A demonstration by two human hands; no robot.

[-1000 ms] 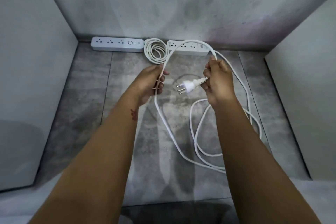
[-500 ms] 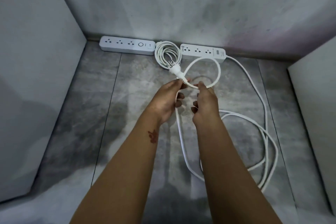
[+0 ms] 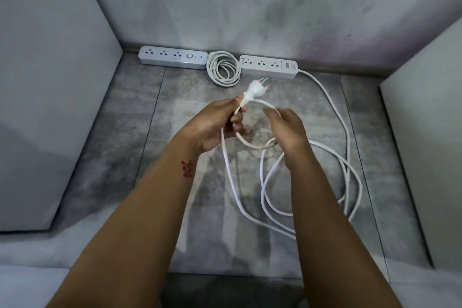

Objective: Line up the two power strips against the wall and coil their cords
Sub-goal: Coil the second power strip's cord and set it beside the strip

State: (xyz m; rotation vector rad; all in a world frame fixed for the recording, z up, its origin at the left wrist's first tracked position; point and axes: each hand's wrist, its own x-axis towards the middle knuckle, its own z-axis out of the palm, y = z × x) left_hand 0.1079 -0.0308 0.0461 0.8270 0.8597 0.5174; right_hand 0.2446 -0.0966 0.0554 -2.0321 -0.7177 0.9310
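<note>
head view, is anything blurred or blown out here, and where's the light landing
In the head view the right hand is smeared by motion blur at its fingers; the white plastic plug pinched by the left hand looks bright and soft; a bright patch falls on the grey back wall above the left pale grey power strip; straight edges bow slightly.

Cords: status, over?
Left hand grips loose cord behind plug. Right hand blurred at its loop, grip unclear. Left strip, right strip at wall, coiled cord between. Nothing blocking.
</note>
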